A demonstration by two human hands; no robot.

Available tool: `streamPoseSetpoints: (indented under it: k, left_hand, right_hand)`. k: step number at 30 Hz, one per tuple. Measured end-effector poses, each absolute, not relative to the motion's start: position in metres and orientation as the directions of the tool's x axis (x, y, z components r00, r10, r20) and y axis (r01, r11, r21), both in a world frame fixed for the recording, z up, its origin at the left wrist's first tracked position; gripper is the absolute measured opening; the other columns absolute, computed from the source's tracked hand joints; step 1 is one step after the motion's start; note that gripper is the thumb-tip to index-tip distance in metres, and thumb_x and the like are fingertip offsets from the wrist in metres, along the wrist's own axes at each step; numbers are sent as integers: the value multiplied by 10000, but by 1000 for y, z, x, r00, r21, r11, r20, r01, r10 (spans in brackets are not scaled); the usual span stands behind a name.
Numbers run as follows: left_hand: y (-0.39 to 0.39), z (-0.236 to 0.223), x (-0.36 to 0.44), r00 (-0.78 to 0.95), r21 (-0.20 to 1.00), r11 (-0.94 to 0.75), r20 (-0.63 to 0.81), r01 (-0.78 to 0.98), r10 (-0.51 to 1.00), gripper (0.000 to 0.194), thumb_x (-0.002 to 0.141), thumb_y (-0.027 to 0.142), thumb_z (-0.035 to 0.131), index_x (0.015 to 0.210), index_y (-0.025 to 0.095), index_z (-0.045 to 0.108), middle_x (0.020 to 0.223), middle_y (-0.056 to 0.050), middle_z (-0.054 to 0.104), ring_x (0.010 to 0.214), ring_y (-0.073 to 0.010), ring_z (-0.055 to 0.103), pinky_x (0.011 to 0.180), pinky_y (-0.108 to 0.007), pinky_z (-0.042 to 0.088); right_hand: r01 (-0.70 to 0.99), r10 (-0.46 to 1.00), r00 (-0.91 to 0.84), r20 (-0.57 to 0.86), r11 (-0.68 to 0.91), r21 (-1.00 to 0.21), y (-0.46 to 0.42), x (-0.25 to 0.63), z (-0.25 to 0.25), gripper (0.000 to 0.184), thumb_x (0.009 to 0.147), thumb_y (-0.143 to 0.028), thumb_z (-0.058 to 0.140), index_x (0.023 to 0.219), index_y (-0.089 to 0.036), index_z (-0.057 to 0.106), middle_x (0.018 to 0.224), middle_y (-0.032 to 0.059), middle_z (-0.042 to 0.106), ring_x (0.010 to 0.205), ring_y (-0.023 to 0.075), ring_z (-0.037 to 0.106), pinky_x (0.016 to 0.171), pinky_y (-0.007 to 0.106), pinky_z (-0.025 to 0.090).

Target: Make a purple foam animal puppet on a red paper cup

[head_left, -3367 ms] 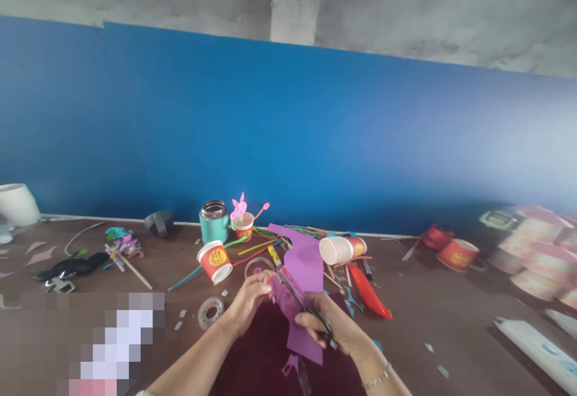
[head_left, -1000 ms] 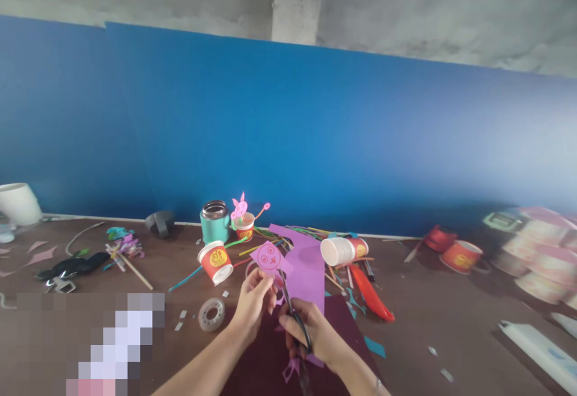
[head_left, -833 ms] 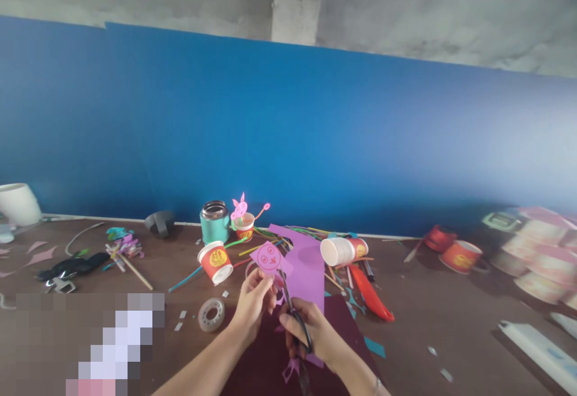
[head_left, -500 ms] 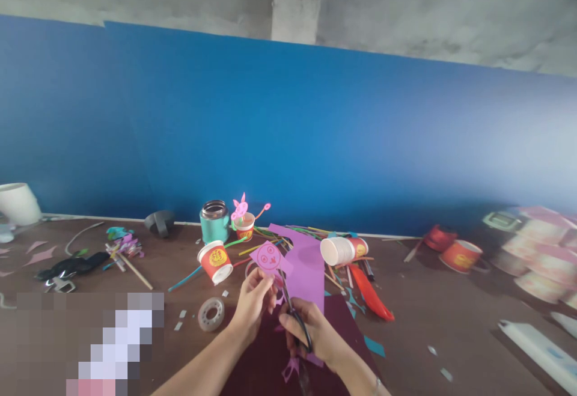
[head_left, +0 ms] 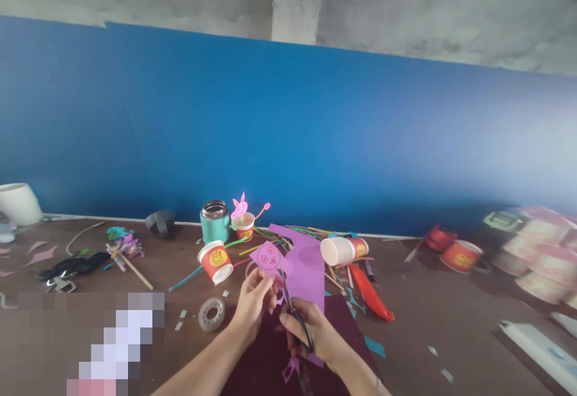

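Between the thumb and fingers of my left hand [head_left: 256, 297] is a small piece of purple paper [head_left: 267, 258] with a round face drawn in red. My right hand [head_left: 311, 327] is closed around the dark handles of a pair of scissors [head_left: 285, 291], whose blades point up to the paper's lower right edge. Whether the blades are parted is too small to tell. Behind both hands lies a large cut sheet of purple paper [head_left: 307, 270]. Under them is a dark maroon sheet [head_left: 252, 357], with a purple offcut [head_left: 291, 370] on it.
Left of my hands are a tape roll [head_left: 211, 314], a tilted red paper cup [head_left: 215, 261] and a teal jar [head_left: 214, 223]. A cup with a pink paper figure [head_left: 241, 207] stands behind. Stacked cups [head_left: 338, 251] lie on their side near an orange-red feather-shaped piece [head_left: 372, 297]. A blue partition [head_left: 288, 131] closes the back.
Almost nothing differs. Both hands, the paper and the scissors keep their places; the view has shifted by a hair.
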State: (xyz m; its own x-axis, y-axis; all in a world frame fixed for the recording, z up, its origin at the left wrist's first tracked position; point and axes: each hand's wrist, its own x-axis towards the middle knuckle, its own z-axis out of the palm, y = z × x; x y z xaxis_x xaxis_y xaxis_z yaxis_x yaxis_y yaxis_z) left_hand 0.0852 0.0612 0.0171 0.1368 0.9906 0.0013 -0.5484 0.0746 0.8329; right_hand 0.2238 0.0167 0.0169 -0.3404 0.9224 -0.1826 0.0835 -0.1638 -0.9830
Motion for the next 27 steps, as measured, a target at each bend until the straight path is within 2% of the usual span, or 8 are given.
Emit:
streamPoseSetpoints:
  k: [12, 24, 27]
  left_hand:
    - [61, 20, 84, 130, 840, 81, -13, -536, 991, 363, 645, 400, 712, 641, 198, 410, 447, 83, 497, 314, -38, 387, 312, -145, 252]
    - [64, 16, 81, 143, 847, 99, -28, -523, 989, 371, 661, 410, 714, 630, 199, 410, 410, 99, 448, 299, -31, 344, 312, -139, 226]
    - [61, 19, 81, 164, 870, 106, -29, -481, 986, 364, 691, 450, 684, 624, 188, 440, 448, 76, 482, 316, -31, 359, 318, -141, 248]
  right_hand:
    - [121, 933, -337, -128, -92, -988, 17, 224, 21, 464, 724, -602, 593, 771, -144, 530, 403, -65, 485, 319, 58, 423, 326, 152, 268]
    - [127, 932, -344, -116, -76, -989, 16, 225, 22, 456, 716, -600, 608, 723, -153, 521, 399, -68, 456, 319, 54, 396, 334, 158, 300]
    - [137, 942, -313, -119, -79, -987, 16, 224, 23, 444, 704, -584, 629, 733, -153, 524, 394, -69, 462, 313, 55, 396, 330, 157, 289]
